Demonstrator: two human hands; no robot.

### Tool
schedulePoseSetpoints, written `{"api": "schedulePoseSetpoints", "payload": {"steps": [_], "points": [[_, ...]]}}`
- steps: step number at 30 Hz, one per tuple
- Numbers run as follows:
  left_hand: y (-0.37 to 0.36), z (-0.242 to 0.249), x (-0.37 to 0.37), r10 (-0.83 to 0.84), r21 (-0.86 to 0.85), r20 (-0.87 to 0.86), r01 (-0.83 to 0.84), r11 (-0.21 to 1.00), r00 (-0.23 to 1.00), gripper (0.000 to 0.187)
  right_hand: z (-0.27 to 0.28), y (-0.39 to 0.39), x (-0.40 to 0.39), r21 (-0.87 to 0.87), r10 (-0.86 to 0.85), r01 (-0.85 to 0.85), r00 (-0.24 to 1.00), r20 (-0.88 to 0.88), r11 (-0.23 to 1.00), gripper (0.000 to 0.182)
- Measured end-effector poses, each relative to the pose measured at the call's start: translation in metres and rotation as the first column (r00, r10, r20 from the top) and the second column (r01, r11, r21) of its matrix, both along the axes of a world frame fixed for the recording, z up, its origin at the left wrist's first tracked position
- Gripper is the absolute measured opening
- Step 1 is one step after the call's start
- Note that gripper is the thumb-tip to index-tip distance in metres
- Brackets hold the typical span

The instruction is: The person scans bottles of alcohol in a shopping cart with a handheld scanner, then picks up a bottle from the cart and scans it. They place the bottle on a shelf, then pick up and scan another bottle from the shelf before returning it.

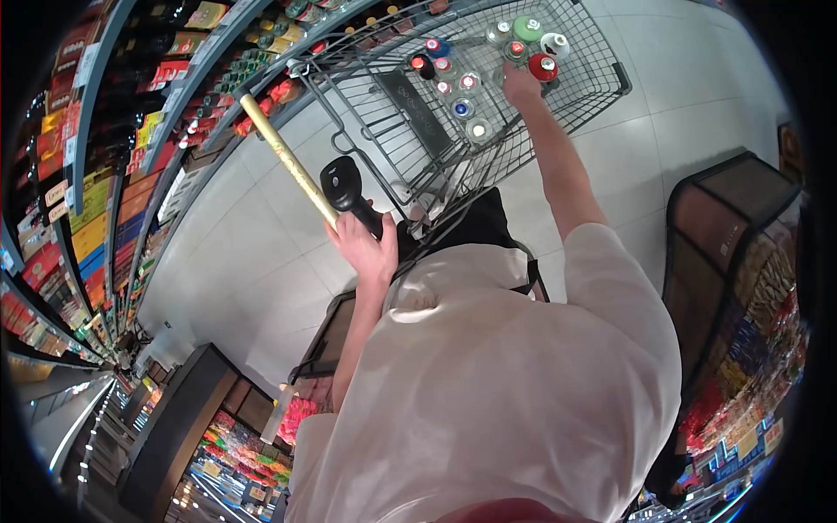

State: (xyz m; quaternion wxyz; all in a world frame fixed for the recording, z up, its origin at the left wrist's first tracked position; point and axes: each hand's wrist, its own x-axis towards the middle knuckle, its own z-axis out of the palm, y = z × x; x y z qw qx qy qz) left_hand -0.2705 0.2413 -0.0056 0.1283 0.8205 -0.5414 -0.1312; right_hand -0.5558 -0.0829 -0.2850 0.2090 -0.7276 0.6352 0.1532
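Observation:
My left hand (pixel 364 248) is closed around the handle of a black barcode scanner (pixel 341 181) and a long, narrow gold box (pixel 288 159), held side by side left of the cart. My right hand (pixel 522 85) reaches into the wire shopping cart (pixel 571 118), its fingers on a clear bottle (pixel 514 52) with a reddish cap. Around it stand a red-topped bottle (pixel 543 67), a green bottle (pixel 527 29) and a white bottle (pixel 554 45). Several more upright bottles, among them a blue-capped one (pixel 462 108), fill the cart's middle. My right fingertips are partly hidden.
Shelves (pixel 96 105) packed with bottles and boxes run along the left. A dark-framed display bin (pixel 711 209) of packaged goods stands on the right. Behind me on the left is another display (pixel 187 418). Pale floor tiles (pixel 253 235) lie between the shelves and the cart.

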Motion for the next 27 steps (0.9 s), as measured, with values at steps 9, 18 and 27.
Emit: {"api": "schedulePoseSetpoints", "payload": {"steps": [9, 18, 27], "points": [[0.005, -0.002, 0.004, -0.01, 0.037, 0.015, 0.01, 0.999, 1.0, 0.033, 0.018, 0.037, 0.001, 0.049, 0.094, -0.099, 0.99, 0.102, 0.994, 0.029], [0.003, -0.002, 0.002, -0.014, -0.046, -0.009, 0.013, 0.999, 1.0, 0.04, 0.029, 0.067, 0.019, 0.052, 0.157, -0.16, 0.986, 0.06, 0.986, 0.037], [0.004, -0.001, 0.005, -0.046, -0.087, -0.064, 0.04, 0.995, 0.997, 0.032, 0.032, 0.076, 0.036, 0.178, -0.106, 0.086, 0.988, 0.108, 0.98, 0.044]]}}
